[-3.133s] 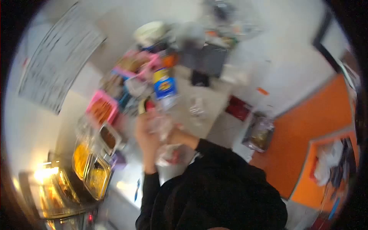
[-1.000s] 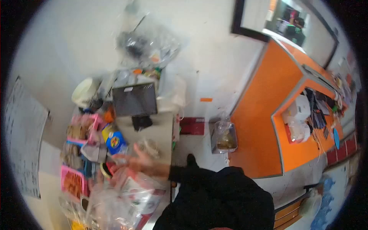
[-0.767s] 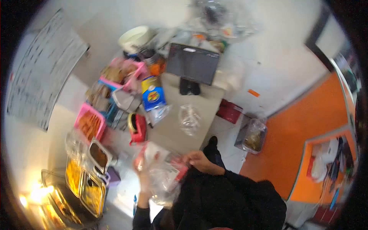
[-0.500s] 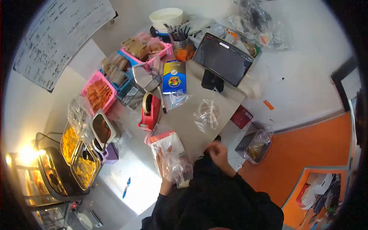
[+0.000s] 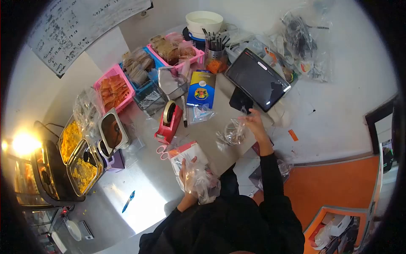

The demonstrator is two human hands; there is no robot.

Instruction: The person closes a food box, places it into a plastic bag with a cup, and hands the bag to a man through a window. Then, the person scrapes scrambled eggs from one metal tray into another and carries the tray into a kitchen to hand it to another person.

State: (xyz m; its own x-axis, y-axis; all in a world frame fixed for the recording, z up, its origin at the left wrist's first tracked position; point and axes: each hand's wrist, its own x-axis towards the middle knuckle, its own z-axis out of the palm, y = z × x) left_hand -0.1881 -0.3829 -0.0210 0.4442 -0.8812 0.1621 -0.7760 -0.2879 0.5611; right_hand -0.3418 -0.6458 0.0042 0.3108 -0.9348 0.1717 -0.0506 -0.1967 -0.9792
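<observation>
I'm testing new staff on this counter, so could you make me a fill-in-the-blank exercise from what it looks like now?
The person's ____ hand holds a clear plastic bag by the red-and-white box.
The tape dispenser is ____.
The scissors have ____ handles.
In the picture, the marker lies to the ____ of the tape dispenser.

Missing words: left; red; pink; right

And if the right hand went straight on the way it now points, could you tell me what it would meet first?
The right hand would probably meet the black stand of the screen first, though its height over the table is unclear.
</observation>
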